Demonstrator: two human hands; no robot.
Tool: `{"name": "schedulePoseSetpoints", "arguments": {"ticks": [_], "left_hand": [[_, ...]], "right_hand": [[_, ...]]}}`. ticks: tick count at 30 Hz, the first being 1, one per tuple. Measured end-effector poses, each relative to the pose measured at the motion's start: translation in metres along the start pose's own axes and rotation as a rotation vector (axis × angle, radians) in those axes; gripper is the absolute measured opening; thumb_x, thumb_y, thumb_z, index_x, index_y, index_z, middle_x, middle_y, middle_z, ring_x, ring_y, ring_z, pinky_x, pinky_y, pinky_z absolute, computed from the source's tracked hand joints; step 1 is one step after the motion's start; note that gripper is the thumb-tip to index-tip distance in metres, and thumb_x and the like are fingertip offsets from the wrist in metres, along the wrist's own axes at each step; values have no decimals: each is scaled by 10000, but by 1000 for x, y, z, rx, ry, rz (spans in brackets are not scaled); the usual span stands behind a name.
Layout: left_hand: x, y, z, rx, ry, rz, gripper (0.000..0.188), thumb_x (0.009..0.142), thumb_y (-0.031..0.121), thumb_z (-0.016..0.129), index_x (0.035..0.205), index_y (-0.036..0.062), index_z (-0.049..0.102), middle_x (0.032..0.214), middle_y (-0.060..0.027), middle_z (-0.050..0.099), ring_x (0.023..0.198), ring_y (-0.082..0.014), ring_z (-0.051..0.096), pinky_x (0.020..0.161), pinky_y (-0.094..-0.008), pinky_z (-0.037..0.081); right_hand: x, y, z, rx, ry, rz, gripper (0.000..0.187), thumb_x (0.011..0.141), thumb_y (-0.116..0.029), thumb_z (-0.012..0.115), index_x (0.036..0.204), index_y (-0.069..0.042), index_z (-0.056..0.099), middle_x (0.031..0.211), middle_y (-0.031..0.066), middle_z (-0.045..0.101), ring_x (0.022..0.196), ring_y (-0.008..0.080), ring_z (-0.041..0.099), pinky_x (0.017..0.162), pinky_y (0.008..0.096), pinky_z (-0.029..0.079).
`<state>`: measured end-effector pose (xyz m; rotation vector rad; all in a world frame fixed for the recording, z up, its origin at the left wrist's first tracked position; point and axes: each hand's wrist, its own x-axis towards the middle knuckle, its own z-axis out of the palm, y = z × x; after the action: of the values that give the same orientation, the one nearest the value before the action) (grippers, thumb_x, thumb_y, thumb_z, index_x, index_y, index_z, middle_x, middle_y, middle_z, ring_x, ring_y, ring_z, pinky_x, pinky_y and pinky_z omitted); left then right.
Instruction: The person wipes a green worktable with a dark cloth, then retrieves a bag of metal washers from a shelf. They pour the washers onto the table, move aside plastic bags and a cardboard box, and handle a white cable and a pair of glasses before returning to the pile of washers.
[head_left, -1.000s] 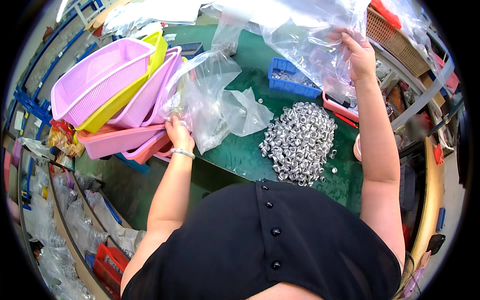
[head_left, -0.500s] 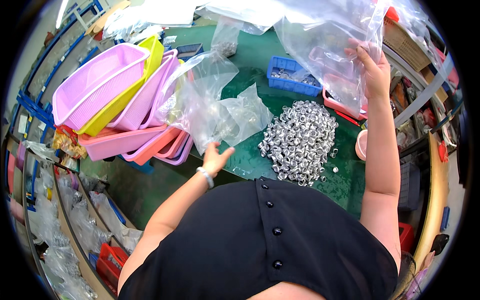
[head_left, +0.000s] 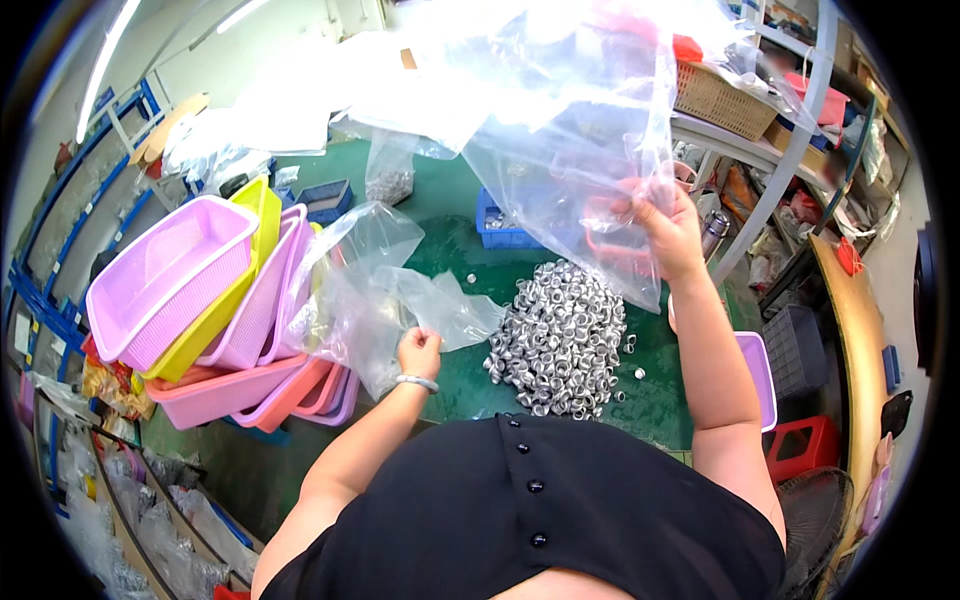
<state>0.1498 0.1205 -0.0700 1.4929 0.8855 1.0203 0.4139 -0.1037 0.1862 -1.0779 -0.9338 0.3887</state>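
My right hand (head_left: 668, 232) is raised over the far right of the green table, its fingers closed on a large clear plastic bag (head_left: 560, 130) that hangs open and looks empty. Lower down on the left, my left hand (head_left: 419, 354) is closed at the near edge of another clear plastic bag (head_left: 360, 310); its fingertips are partly hidden. That bag lies crumpled against the stacked baskets. Between my arms, a heap of small silvery metal rings (head_left: 560, 340) rests on the green table (head_left: 450, 245), with a few loose ones beside it.
Pink, yellow and coral plastic baskets (head_left: 170, 285) lean in a stack at the left. A blue bin (head_left: 510, 237) stands behind the heap, near a bag of metal parts (head_left: 390, 185). At right are a lilac basket (head_left: 757, 380), a red stool (head_left: 803, 447) and a metal rack (head_left: 790, 165).
My left hand has gone from spread fingers to a closed grip at the crumpled bag. The right hand still holds the large bag up. The whole view has tilted upward.
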Motion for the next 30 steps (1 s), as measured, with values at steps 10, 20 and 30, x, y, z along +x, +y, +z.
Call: {"name": "schedulePoseSetpoints", "arguments": {"ticks": [10,20,30], "left_hand": [[-2,239,7,-905,-388,41,72,822,44,468,869,68,516,831,-28,561,801,-146,541,755,-294,433],[7,275,6,-692,-275,444,370,824,180,580,1130,40,426,1063,-56,523,991,-159,498,886,-305,379],[104,367,-76,-802,40,403,322,838,49,429,1142,-57,439,1127,-131,499,1035,-255,491,906,-384,395]], "right_hand": [[-19,47,99,-408,-456,-379,661,638,-189,756,1173,-27,405,1191,94,425,1056,194,440,916,322,341],[11,31,199,-505,-363,-636,514,670,-21,599,1135,3,381,1072,203,502,965,358,525,800,378,442],[113,-24,245,-446,-515,-921,370,740,-206,620,1046,-25,517,1133,172,489,1035,327,478,863,367,402]]}}
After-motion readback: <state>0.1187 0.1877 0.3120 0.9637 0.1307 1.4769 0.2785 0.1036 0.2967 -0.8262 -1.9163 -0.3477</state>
